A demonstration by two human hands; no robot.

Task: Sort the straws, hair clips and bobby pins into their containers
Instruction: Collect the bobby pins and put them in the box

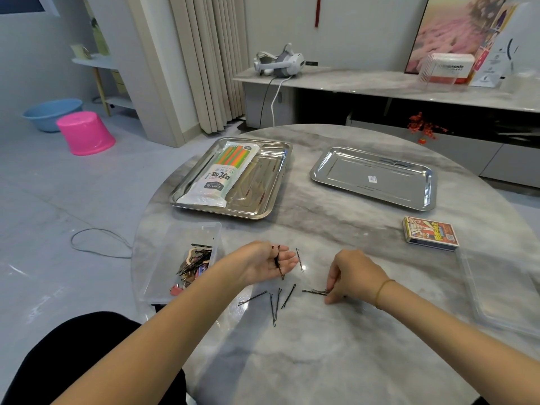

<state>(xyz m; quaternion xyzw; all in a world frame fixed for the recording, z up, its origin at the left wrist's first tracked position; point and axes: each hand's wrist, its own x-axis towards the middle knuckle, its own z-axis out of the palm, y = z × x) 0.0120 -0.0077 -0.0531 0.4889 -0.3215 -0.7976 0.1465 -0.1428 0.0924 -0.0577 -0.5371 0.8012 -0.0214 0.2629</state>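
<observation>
While bobby pins [277,262] cross the left hand [261,264], right fingers [332,283] pinch one.

Straw pack [217,173] in left tray [263,206]

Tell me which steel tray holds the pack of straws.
The left steel tray: the straw pack lies in it. The right steel tray has no pack.

Head view, forward-down over the table [321,229]
</observation>
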